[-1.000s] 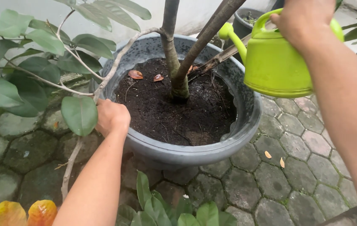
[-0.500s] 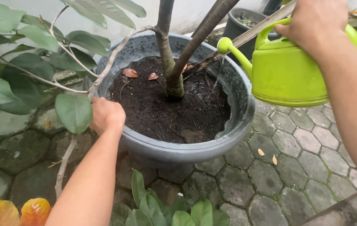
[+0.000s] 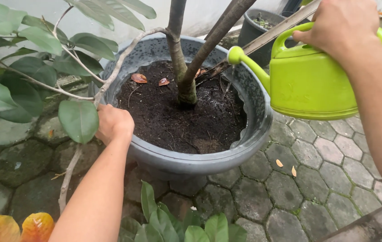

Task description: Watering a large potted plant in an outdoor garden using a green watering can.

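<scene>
- At the upper right of the view, the right hand (image 3: 341,24) is wrapped round the top handle of a lime-green plastic watering can (image 3: 309,76), fingers curled shut over the loop; the can hangs in the air just beside the right rim of the pot, its spout (image 3: 244,62) reaching over the rim toward the soil.
- The can looks like thin, stiff moulded plastic: light when empty, but likely heavy and sloshing if filled, so the weight would shift as it tips. The smooth, possibly wet skin could be slippery; the arched handle is the sound place to hold it, as it is held here.
- At the left rim of the pot, the left hand (image 3: 114,123) is closed in a fist round a thin grey branch (image 3: 119,67), holding it aside; the branch looks bendy but could snap if pulled hard.
- Between the hands stands the large grey speckled pot (image 3: 244,148), with dark soil (image 3: 182,121), two trunks (image 3: 177,49) and two dry orange leaves (image 3: 139,78) on the soil.
- Around it lie mossy hexagonal pavers (image 3: 289,188), broad green leaves (image 3: 78,118) at left, and a second dark pot (image 3: 256,24) behind.
- Compared with half a second ago, the can has shifted slightly left and down, its spout tip now further over the pot rim; the left hand and branch are unmoved.
</scene>
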